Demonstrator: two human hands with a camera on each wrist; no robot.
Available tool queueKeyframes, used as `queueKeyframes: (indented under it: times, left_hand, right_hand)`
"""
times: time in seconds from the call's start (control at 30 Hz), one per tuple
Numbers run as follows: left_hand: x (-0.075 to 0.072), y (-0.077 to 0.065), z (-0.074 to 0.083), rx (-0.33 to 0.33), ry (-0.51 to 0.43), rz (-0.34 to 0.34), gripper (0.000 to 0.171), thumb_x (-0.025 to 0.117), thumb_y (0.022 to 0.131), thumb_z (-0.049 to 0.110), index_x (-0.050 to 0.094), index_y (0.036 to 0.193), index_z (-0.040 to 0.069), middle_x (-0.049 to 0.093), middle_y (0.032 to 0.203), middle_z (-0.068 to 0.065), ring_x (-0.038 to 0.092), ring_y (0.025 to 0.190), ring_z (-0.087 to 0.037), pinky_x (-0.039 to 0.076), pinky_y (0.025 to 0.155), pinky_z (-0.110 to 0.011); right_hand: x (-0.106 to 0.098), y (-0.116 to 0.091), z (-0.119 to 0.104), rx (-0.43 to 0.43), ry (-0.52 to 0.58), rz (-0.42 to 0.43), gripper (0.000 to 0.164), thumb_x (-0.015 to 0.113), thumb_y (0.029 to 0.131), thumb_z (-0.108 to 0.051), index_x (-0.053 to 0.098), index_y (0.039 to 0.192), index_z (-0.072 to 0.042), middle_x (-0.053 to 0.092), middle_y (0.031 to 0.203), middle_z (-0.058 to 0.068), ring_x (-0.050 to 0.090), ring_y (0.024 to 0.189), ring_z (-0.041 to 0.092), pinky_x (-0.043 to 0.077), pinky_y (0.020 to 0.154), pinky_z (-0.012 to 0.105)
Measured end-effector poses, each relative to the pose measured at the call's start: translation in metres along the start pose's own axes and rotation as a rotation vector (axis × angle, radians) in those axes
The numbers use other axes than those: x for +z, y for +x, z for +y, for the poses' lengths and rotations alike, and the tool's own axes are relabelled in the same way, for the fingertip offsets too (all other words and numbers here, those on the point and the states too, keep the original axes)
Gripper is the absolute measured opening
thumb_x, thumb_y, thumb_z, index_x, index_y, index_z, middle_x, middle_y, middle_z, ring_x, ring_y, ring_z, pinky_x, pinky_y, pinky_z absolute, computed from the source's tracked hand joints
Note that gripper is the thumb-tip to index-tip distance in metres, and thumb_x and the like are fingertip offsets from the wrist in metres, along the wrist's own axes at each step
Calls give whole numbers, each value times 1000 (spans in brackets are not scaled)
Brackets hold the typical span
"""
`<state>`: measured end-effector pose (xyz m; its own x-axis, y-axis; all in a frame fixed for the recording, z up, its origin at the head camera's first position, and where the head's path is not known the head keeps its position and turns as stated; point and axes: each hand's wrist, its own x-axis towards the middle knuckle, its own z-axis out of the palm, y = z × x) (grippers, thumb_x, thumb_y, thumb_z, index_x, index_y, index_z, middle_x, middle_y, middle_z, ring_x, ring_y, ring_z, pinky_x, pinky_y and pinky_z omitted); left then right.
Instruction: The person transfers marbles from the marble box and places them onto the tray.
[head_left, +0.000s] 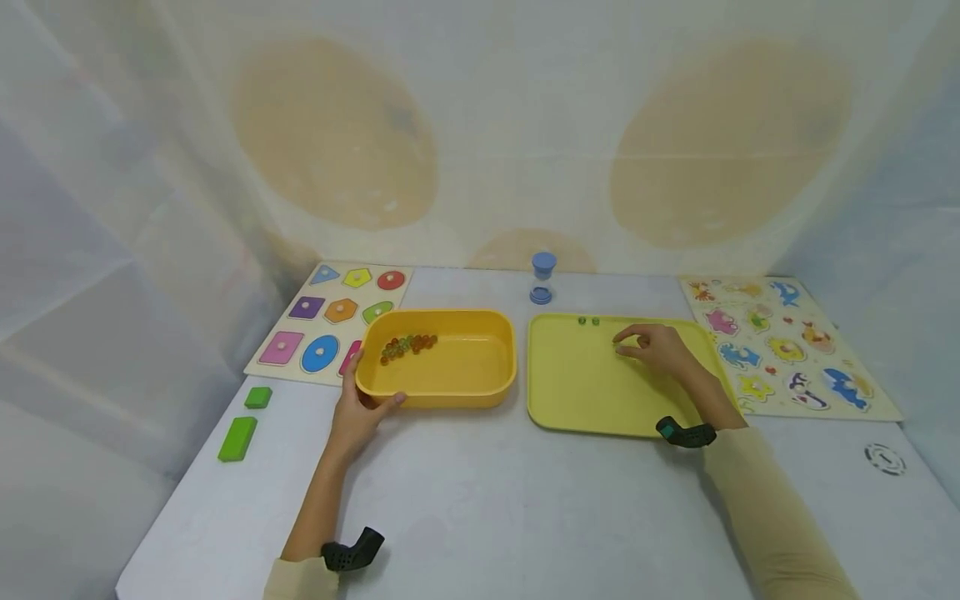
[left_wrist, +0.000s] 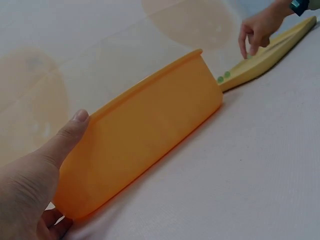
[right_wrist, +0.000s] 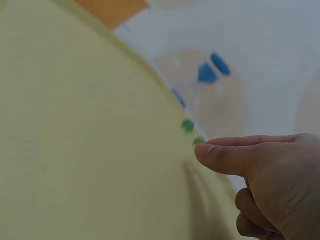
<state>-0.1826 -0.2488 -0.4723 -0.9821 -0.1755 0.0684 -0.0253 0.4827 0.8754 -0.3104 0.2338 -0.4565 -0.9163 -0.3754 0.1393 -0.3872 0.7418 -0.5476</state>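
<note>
A sheeted backdrop (head_left: 517,117) stands behind the white worktop (head_left: 480,508). The left hand (head_left: 355,417) grips the yellow basin (head_left: 468,362) at its eight o'clock corner, presumably to steady it; orange and green marbles (head_left: 417,342) sit at the basin's ten o'clock. The yellow tray (head_left: 577,383) has a rim, likely against rolling: two green marbles (head_left: 596,321) rest at its eleven o'clock, while the right hand (head_left: 656,347) pinches a third marble (left_wrist: 249,57) over it.

Bright, even, diffuse light in the head view, soft shadow beneath the right sleeve (head_left: 768,508) on the table (head_left: 540,508), dimmer, greyer wrist views, hourglass (right_wrist: 206,74) blurred, far edge of the tray (right_wrist: 90,125) visibly bowed, hazy shadow beside the right hand (right_wrist: 280,180).
</note>
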Motion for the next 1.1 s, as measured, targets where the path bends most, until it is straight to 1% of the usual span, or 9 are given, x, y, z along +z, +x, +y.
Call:
queueKeyframes:
  times: [0.17,0.3,0.43,0.53,0.77,0.9,0.97,1.03,1.1]
  left_hand:
    - [0,-1,1,-11,6,1,95,70,73,43,5,141,41,18,148,-2,21,134,-25,22,108,-44]
    - [-1,-2,1,-12,4,3,94,70,73,42,5,140,41,18,148,-3,21,134,-25,22,109,-43]
    - [-1,-2,1,-3,-13,0,95,71,73,41,5,141,40,18,148,-4,21,134,-26,21,109,-44]
    - [-2,0,1,-6,-40,-9,93,70,74,41,5,141,40,18,148,-1,22,134,-23,23,108,-42]
    - [-2,1,4,-46,-152,-19,75,59,85,38,9,141,39,14,149,7,21,135,-17,27,107,-38]
    - [-4,2,4,-43,-173,-20,70,54,88,37,10,142,36,13,149,9,21,135,-16,28,106,-37]
    - [-7,3,4,-40,-190,-28,68,53,88,37,10,142,36,13,149,10,22,134,-15,28,106,-37]
    - [-10,2,5,-33,-209,-38,69,54,88,38,11,142,36,13,149,10,21,135,-17,27,106,-38]
    - [-12,1,8,-34,-224,-45,70,55,86,39,13,142,35,13,149,10,20,135,-17,25,107,-39]
  right_hand:
    - [1,-7,16,11,-15,40,25,64,82,-30,68,99,-12,24,49,-6,17,45,9,19,43,23]
    - [-4,1,-1,-75,6,101,27,65,81,-27,67,101,-9,23,47,-5,15,42,7,19,38,23]
    - [-6,22,-43,-190,67,120,24,65,81,-22,67,101,-8,24,46,-4,17,40,7,21,38,24]
    - [2,45,-82,-264,114,107,22,65,81,-23,68,98,-10,26,46,-4,20,40,8,23,40,24]
    - [45,103,-163,-339,204,10,20,64,82,-27,69,96,-13,28,45,-3,22,39,11,23,39,23]
    - [74,124,-192,-345,200,-56,19,64,82,-26,70,96,-13,31,45,1,23,42,12,24,43,22]
    - [87,131,-201,-342,186,-82,20,65,82,-24,70,98,-12,42,50,3,28,45,13,26,46,22]
    - [99,135,-207,-325,175,-105,21,65,82,-23,70,99,-11,58,64,5,36,51,12,31,51,21]
    - [110,138,-211,-296,162,-133,21,65,82,-20,69,100,-10,66,84,6,42,58,15,36,54,23]
